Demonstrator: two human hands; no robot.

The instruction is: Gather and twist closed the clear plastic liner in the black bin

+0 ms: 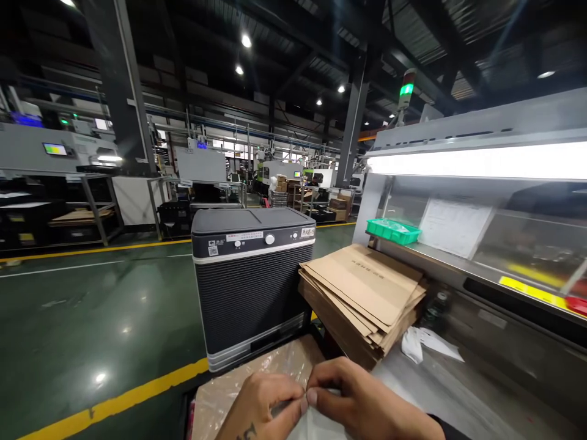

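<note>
At the bottom centre of the frame, the left hand (263, 403) and right hand (362, 400) pinch the edge of a clear plastic bag (270, 370), each grip grasping the film. It looks light, limp and slippery (best held at the rim). It lies before a dark grey appliance (252, 281).

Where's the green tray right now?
In the head view the green tray sits right of centre on the metal shelf, under the light bar and just behind the stack of flat cartons.
</note>
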